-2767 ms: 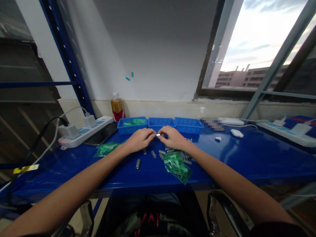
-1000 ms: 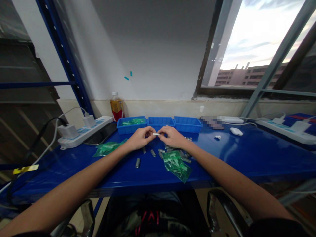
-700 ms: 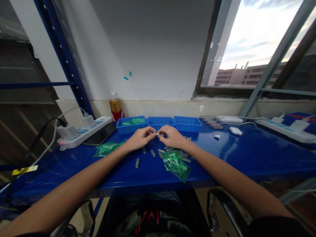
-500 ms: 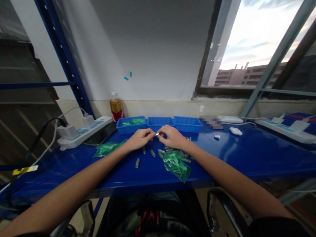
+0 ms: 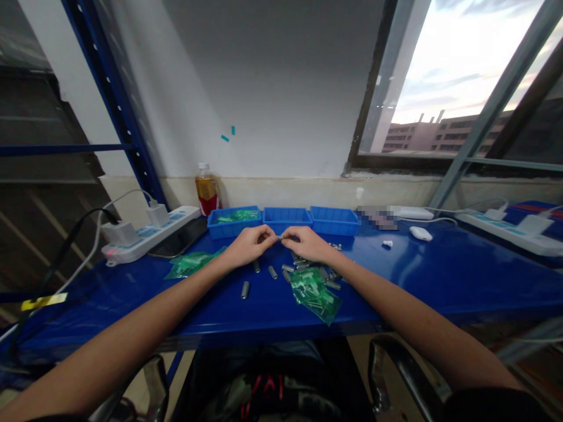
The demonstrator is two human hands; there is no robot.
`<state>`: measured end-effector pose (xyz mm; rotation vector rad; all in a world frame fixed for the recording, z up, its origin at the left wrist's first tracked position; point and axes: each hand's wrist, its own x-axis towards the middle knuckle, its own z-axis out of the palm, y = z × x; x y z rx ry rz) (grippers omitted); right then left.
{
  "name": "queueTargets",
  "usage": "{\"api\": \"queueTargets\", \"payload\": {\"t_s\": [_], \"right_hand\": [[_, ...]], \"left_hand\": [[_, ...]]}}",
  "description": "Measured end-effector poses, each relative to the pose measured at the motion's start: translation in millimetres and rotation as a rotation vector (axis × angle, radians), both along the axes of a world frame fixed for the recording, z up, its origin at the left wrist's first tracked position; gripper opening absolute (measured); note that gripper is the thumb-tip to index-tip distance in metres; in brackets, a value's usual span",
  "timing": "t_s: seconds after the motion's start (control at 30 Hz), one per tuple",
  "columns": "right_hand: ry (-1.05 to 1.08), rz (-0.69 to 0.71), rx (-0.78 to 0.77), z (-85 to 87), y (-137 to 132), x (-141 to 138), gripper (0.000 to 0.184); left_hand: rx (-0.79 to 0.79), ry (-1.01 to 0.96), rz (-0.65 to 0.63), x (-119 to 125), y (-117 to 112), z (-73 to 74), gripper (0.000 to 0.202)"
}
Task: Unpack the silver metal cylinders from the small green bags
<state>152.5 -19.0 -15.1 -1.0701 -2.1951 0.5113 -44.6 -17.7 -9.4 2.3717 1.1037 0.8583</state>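
My left hand (image 5: 248, 245) and my right hand (image 5: 307, 242) meet fingertip to fingertip over the table, both closed in a pinch. Between them is a small metal piece (image 5: 280, 237), mostly covered by the fingers; its exact kind is too small to tell. Below the hands lie several short metal cylinders, one (image 5: 245, 289) nearest the table's front edge and another (image 5: 272, 272) closer to my fingers. Under my right wrist, a green plastic bag (image 5: 314, 293) with metal parts in it lies beside more cylinders. A second green bag (image 5: 193, 264) is by my left forearm.
Three blue bins stand behind my hands: the left bin (image 5: 220, 231) holds green bags, then the middle bin (image 5: 281, 215) and right bin (image 5: 333, 227). A bottle (image 5: 206, 190), phone (image 5: 178, 241) and power strip (image 5: 180, 220) sit left. A white earphone case (image 5: 420, 234) lies right.
My right hand's fingers have lowered and curled closer around the small metal piece, which now looks darker and shows less. My left hand stays almost in place.
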Motion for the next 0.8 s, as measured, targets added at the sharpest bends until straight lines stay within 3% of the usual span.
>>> {"api": "queueTargets", "payload": {"t_s": [0.43,0.8], "right_hand": [[0.022,-0.006,-0.058,-0.1,-0.3,-0.7,0.018],[-0.005,0.010,0.291,2.0,-1.7,-0.7,0.006]], "left_hand": [[0.156,-0.008,-0.110,-2.6,3.1,-2.9,0.018],[0.034,0.044,-0.016,-0.7,-0.7,1.7,0.038]]}}
